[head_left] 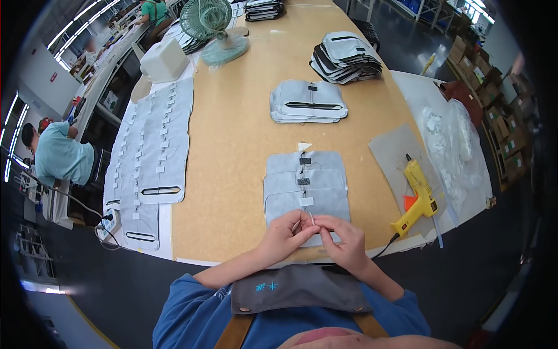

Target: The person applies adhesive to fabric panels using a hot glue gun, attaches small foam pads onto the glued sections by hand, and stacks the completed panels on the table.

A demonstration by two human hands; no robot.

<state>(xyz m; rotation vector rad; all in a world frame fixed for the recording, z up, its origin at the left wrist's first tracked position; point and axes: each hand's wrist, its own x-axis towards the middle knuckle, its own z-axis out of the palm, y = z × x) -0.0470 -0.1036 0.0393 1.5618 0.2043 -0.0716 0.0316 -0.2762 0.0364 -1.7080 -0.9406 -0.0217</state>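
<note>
My left hand (pixel 286 234) and my right hand (pixel 345 239) meet over the near end of a stack of light grey fabric panels (pixel 279 195). Both are closed, thumbs and forefingers pinching a thin white cord (pixel 312 220) between them. What exactly the cord ends in is hidden by the fingers. The panels overlap like steps. Down their middle run two dark tags (pixel 304 181) and, nearest my hands, a white tag (pixel 306 201), with thin strings at them. A slot in the front panel is mostly covered by my hands.
On the right, a yellow glue gun (pixel 417 189) lies on a grey sheet (pixel 386 152). Further back are two panel piles (pixel 308 96) (pixel 347 49). Rows of tagged panels (pixel 174 125) cover the left edge, near a green fan (pixel 206 20) and a power strip (pixel 109 225). Co-workers sit left.
</note>
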